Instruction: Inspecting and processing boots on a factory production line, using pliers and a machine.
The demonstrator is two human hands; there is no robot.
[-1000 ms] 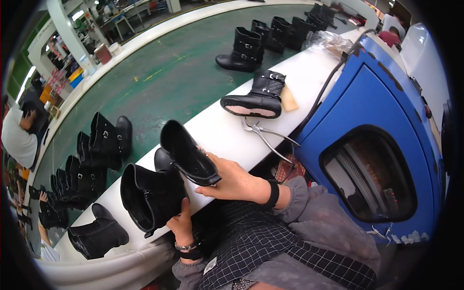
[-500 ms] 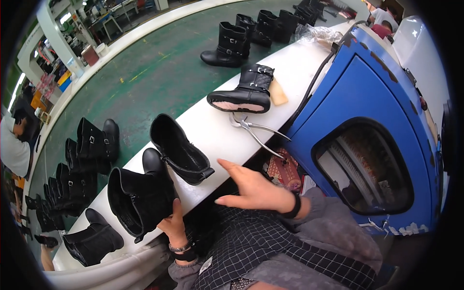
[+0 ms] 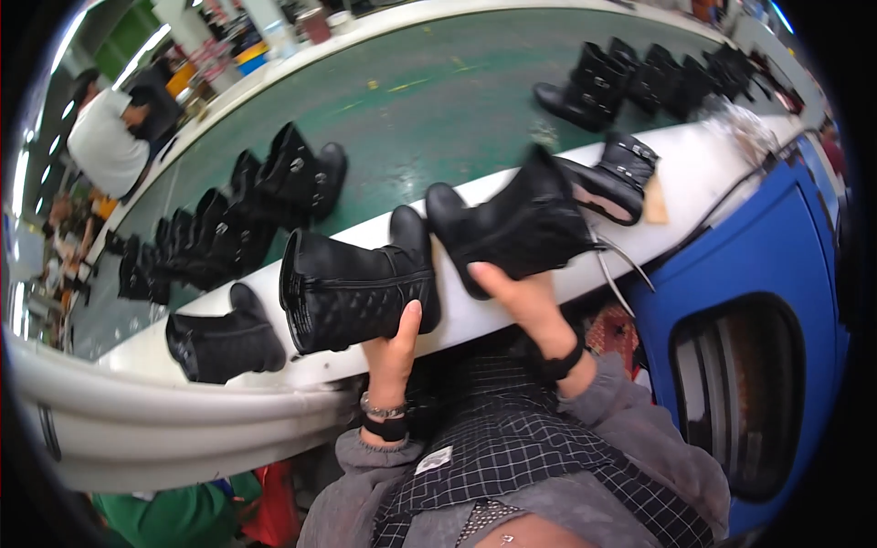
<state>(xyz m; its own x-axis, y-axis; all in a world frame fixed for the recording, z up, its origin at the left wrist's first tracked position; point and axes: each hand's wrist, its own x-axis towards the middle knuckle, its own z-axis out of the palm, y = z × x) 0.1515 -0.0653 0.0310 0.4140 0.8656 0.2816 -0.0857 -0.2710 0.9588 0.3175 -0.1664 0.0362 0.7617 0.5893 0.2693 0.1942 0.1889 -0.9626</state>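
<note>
Over the near edge of the white desk (image 3: 699, 183), two black boots are presented side by side, one per hand. The quilted boot (image 3: 356, 283) has its shaft running along the desk, opening toward the left end, toe toward the far edge. The left hand (image 3: 393, 353) grips it near the heel, thumb on top, other fingers hidden. The second boot (image 3: 525, 219) mirrors it: shaft to the right, sole toward its neighbour. The right hand (image 3: 532, 308), the nearer one, appears closed on its heel, thumb showing, fingers out of sight. Both forearms angle up from the near side. Whether either boot bears on the desk, I cannot tell.
</note>
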